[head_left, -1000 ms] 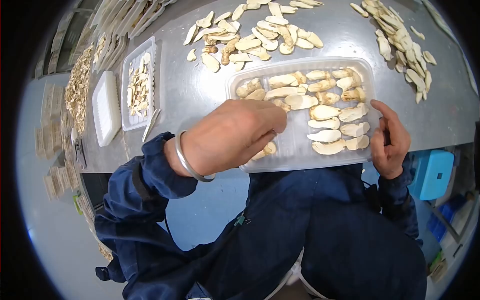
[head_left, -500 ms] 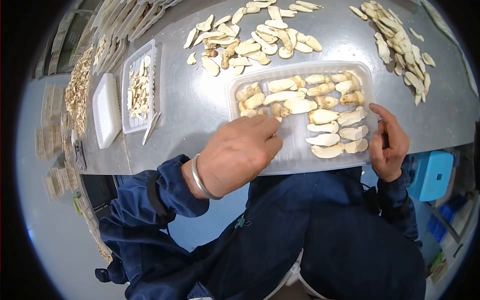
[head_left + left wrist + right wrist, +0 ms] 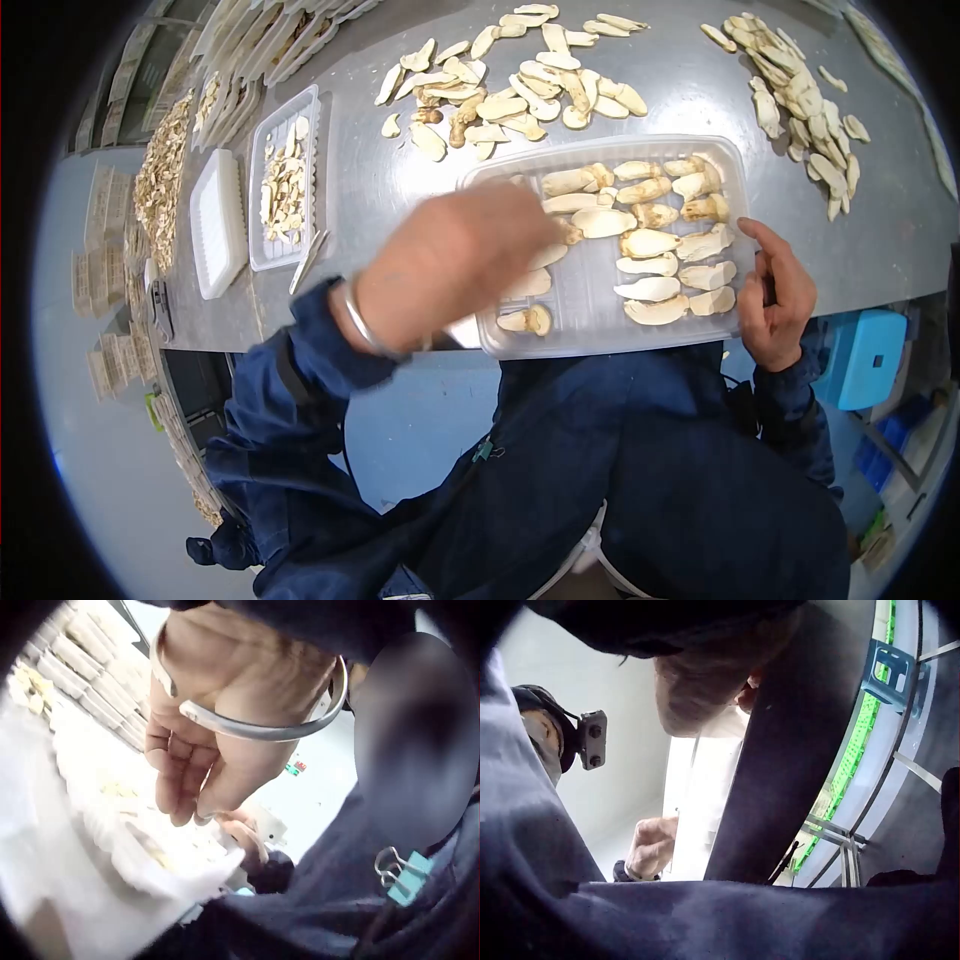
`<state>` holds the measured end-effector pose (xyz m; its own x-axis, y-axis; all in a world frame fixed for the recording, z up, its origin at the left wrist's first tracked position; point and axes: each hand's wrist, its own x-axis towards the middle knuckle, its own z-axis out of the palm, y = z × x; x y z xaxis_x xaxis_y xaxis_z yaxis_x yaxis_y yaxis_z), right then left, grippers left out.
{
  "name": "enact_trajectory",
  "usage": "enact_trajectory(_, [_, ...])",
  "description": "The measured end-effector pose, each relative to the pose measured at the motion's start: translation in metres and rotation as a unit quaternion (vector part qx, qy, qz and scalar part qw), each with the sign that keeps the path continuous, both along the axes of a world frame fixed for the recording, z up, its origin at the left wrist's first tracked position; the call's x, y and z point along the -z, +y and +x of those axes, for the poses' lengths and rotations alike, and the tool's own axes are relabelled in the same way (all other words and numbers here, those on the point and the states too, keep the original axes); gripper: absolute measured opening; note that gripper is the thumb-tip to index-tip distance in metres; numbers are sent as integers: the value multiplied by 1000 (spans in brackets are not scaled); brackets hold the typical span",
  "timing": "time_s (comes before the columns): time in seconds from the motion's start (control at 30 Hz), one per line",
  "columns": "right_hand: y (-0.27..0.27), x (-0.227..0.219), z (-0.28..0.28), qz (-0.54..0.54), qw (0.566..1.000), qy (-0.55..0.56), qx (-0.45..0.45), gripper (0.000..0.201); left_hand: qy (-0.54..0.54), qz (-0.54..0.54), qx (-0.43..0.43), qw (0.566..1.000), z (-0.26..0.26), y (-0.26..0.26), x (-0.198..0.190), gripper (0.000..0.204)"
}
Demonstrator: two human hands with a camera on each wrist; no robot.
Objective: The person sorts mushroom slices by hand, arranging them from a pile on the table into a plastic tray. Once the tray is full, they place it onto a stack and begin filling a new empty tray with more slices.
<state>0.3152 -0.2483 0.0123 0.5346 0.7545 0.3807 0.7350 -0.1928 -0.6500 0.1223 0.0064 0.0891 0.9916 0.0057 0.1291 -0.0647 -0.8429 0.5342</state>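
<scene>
A clear plastic tray (image 3: 588, 300) at the table's front edge holds mushroom slices (image 3: 649, 243) laid in rows. Over its left part hangs my left hand (image 3: 450, 255), blurred and covering some slices. From the left wrist, this hand (image 3: 214, 761) shows loosely bent fingers with the thumb near the fingertips and nothing visible between them. At the tray's right side rests my right hand (image 3: 782, 300), index finger stretched toward the rim and thumb close to the edge. The right wrist view shows that hand (image 3: 701, 686) in shadow beside the pale tray, its fingers mostly hidden.
Loose mushroom slices (image 3: 500, 105) lie behind the tray on the steel table (image 3: 350, 215); another pile (image 3: 795, 90) is at back right. To the left stand a tray of small pieces (image 3: 315, 150), a white tray (image 3: 213, 230) and a thin metal tool (image 3: 308, 262).
The left hand drew back from the tray's upper left toward the front, then rose over the left column; slices near the front left now show. The right hand stays at the tray's edge.
</scene>
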Motion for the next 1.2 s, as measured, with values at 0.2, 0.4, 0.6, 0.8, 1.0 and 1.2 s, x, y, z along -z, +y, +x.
enact_trajectory(0.2, [-1, -1, 0, -1, 1000, 10, 1, 48, 47, 106, -238, 964, 24, 94, 26, 21])
enact_trajectory(0.4, [-1, -1, 1, -4, 1000, -3, -1, 48, 72, 114, -272, 953, 35, 95, 37, 26])
enact_trajectory(0.6, [-1, -1, 0, -2, 1000, -6, 1, 48, 50, 68, -274, 958, 38, 98, 43, 19])
enact_trajectory(0.8, [0, 0, 1, 5, 1000, -9, -1, 47, 37, -191, -255, 947, 25, 85, 11, 10])
enact_trajectory(1.0, [0, 1, 0, 8, 1000, -4, 1, 46, 160, -262, -168, 937, 5, 11, -9, 5])
enact_trajectory(1.2, [-1, 0, -1, 5, 1000, 5, 2, 45, 211, -274, -193, 918, -22, -8, -12, 8])
